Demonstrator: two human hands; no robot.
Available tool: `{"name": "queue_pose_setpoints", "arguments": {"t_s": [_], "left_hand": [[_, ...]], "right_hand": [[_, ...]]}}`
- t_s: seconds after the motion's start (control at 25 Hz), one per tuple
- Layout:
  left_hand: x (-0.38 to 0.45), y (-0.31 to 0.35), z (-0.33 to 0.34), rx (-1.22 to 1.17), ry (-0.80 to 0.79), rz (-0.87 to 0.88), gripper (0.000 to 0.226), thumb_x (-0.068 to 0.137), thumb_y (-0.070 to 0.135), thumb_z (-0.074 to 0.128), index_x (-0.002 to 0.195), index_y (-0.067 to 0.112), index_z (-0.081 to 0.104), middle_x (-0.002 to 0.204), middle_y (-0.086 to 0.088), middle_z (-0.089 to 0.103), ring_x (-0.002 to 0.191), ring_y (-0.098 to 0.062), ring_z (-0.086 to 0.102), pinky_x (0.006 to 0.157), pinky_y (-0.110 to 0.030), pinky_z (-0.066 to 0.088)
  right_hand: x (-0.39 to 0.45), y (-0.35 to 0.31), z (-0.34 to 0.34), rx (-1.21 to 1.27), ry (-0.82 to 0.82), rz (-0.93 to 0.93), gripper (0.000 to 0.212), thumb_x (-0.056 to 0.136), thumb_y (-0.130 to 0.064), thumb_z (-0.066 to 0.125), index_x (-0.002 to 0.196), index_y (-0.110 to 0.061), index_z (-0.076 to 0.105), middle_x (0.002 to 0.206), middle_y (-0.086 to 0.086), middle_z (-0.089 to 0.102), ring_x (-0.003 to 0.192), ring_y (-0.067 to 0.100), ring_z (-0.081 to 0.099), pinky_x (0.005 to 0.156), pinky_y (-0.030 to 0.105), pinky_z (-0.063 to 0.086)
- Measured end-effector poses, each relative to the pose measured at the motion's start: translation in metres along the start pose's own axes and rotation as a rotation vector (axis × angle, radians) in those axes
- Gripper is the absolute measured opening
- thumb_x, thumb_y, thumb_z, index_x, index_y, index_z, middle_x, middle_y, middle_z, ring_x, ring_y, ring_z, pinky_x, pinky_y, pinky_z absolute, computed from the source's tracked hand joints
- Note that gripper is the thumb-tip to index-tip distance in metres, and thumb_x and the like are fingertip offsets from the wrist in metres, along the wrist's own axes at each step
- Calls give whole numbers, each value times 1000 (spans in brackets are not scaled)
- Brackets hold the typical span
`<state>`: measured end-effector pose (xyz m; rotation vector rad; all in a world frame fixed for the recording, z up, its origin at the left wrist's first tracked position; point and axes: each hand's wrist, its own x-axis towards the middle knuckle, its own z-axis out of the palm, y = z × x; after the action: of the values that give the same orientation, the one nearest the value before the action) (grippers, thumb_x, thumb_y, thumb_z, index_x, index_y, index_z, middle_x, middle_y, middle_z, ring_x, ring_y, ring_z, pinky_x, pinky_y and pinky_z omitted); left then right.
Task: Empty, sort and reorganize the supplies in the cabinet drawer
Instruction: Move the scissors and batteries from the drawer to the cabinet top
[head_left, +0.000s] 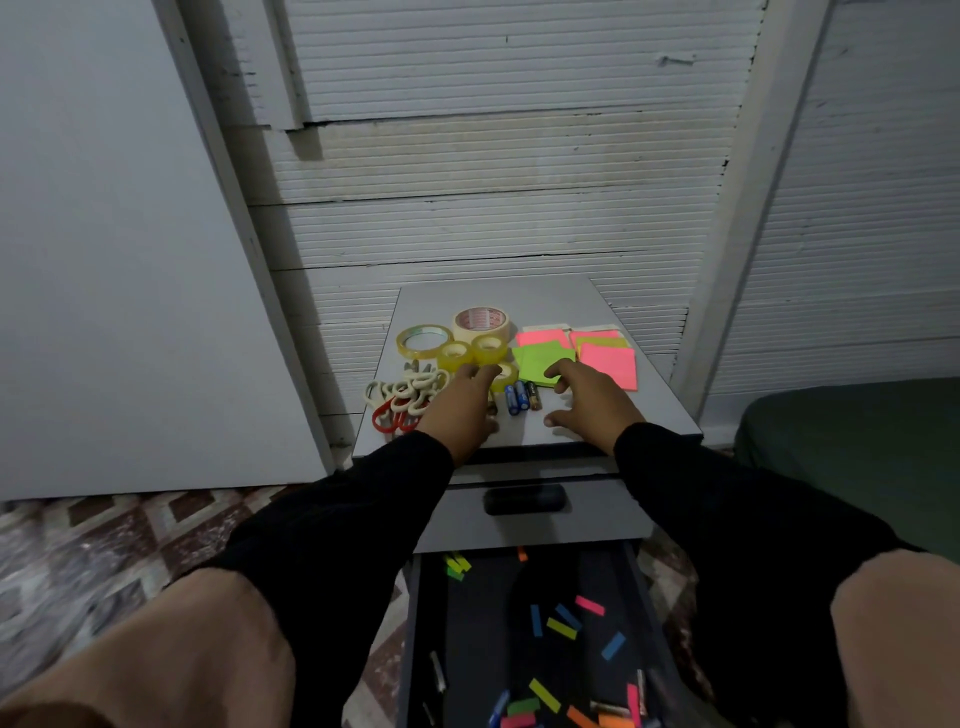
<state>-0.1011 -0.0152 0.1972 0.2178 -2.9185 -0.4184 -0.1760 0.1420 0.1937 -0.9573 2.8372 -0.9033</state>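
Now both hands are over the bench (613, 415): left hand (462, 405) fingers touch a tape roll (505, 375), right hand (587, 397) spreads open beside the batteries (521, 396). Best keep groups apart; tabs (561, 627) remain in the open drawer (655, 618).

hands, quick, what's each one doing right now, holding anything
Left hand: fingers reach onto a small tape roll on the cabinet top; a real grip cannot be told.
Right hand: open, fingers spread, fingertips on the green sticky notes, holding nothing.
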Motion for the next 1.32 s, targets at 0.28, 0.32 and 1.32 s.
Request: {"name": "queue_pose_setpoints", "arguments": {"t_s": [0.28,0.32,1.32], "left_hand": [[-81,7,-5,-22,-19,5,69,84,18,68,143,17,33,141,-10,39,125,-28,44,99,-33,39],[-92,7,-2,-25,-30,0,69,84,19,68,143,17,32,141,-10,38,125,-27,44,99,-33,39],[-190,-60,199,37,-558,-193,51,87,18,64,134,15,48,133,-13,48,121,-30,49,95,-34,41]], "right_hand": [[-64,-7,-6,-80,-77,-37,53,79,-13,73,126,-12,50,122,9,55,90,15,47,78,23,37],[-73,-6,-6,-82,-84,-40,53,78,-12,74,125,-11,50,122,9,55,94,17,50,80,23,39],[-169,144,158,-320,-581,244,31,82,0,62,114,-2,60,122,14,60,114,28,55,92,29,43]]}}
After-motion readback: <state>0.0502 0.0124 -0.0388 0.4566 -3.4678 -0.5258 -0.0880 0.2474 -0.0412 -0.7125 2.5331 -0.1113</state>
